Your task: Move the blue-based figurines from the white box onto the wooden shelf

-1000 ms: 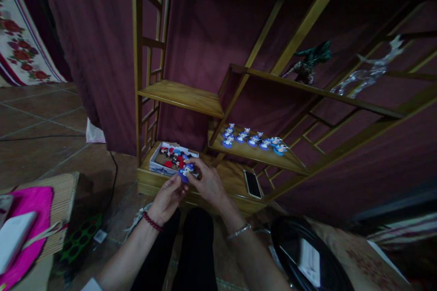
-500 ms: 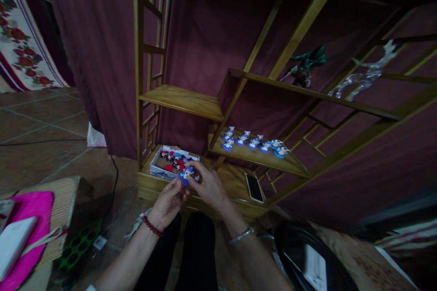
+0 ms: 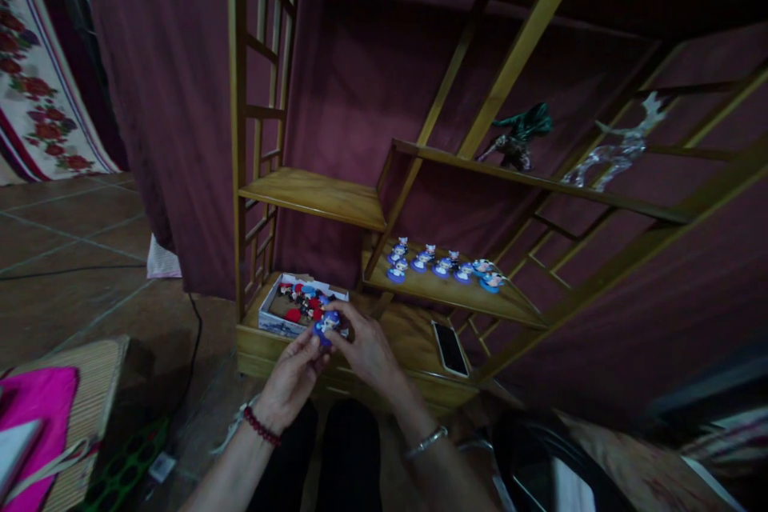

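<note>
A small purple figurine (image 3: 327,326) on a round base is held between my two hands, in front of the shelf unit. My left hand (image 3: 294,372) pinches its base from the left. From the right, the thumb and fingers of my right hand (image 3: 366,344) close around its upper part. Just behind them stands an open cardboard box (image 3: 282,326) with several red, black and blue figurines (image 3: 303,304) lying in it. Several purple and blue figurines (image 3: 442,266) stand in rows on the wooden shelf (image 3: 480,298) to the right.
A phone (image 3: 450,349) lies on the lower board, right of my hands. Higher up stand a dark green statuette (image 3: 519,136) and a clear deer figure (image 3: 621,148). At left is a woven-topped stool (image 3: 102,376) with a pink cloth (image 3: 51,408); a black bag-like object (image 3: 540,456) sits at lower right.
The camera view has tilted, so the shelves appear slightly lower and further left. Both hands still hold the purple figurine, in nearly the same pose.
</note>
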Action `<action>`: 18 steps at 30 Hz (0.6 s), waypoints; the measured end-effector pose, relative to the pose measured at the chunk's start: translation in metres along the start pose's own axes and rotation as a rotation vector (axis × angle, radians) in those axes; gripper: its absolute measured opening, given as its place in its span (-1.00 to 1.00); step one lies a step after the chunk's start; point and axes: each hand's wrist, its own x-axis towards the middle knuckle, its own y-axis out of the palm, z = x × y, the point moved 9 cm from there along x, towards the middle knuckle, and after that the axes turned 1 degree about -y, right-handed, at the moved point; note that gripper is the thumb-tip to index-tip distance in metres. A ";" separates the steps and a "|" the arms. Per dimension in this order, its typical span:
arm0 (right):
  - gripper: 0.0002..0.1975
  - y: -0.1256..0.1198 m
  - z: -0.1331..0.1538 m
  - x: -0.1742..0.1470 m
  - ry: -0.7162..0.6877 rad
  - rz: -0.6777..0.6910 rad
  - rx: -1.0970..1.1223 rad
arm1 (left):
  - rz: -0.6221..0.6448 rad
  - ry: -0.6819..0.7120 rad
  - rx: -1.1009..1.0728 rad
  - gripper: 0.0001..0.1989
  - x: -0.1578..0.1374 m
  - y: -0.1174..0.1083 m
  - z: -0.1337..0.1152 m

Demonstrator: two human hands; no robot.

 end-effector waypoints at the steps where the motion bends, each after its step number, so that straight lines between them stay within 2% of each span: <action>1: -0.70 0.001 -0.001 0.001 -0.002 0.002 -0.001 | 0.000 0.001 0.004 -0.76 0.000 0.000 0.000; 9: -0.73 0.008 -0.009 0.007 -0.006 0.025 0.040 | 0.032 0.034 0.056 -0.76 -0.001 0.003 -0.007; 18: -0.74 0.007 -0.016 0.008 -0.024 0.046 0.027 | 0.073 0.036 0.074 -0.81 0.006 0.006 -0.003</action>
